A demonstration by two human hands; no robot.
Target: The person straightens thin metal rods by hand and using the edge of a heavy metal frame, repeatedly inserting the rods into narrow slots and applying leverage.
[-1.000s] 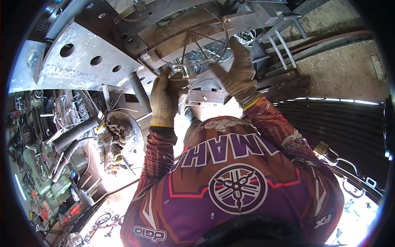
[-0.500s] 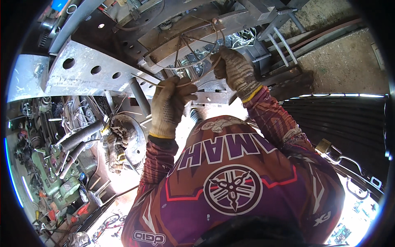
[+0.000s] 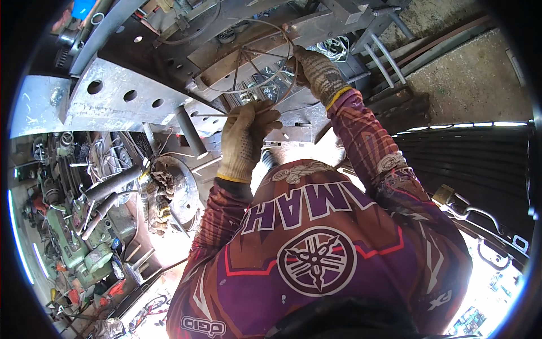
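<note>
Both my hands wear knitted work gloves and grip a thin metal rod (image 3: 209, 115) bent into a wide loop. My left hand (image 3: 248, 134) is closed round it near its straight end, which pokes out to the left. Higher and to the right, my right hand (image 3: 317, 72) pinches the curved part; its fingertips are partly hidden. The loop arcs up and away over a steel beam (image 3: 333, 28). Thin dark struts (image 3: 257, 68) show inside the curve, and I cannot tell whether they join it.
A heavy steel plate with round holes (image 3: 116, 93) juts out at left. Below it are a round metal disc with used gloves (image 3: 161, 198) and a pipe (image 3: 113, 185). A green machine (image 3: 70, 237) stands far left. Short steel rods (image 3: 389, 59) stick out at right, beside a concrete slab (image 3: 463, 85).
My right hand has moved up and slightly left with the rod's curve. My left hand has shifted a little to the right, still gripping the rod.
</note>
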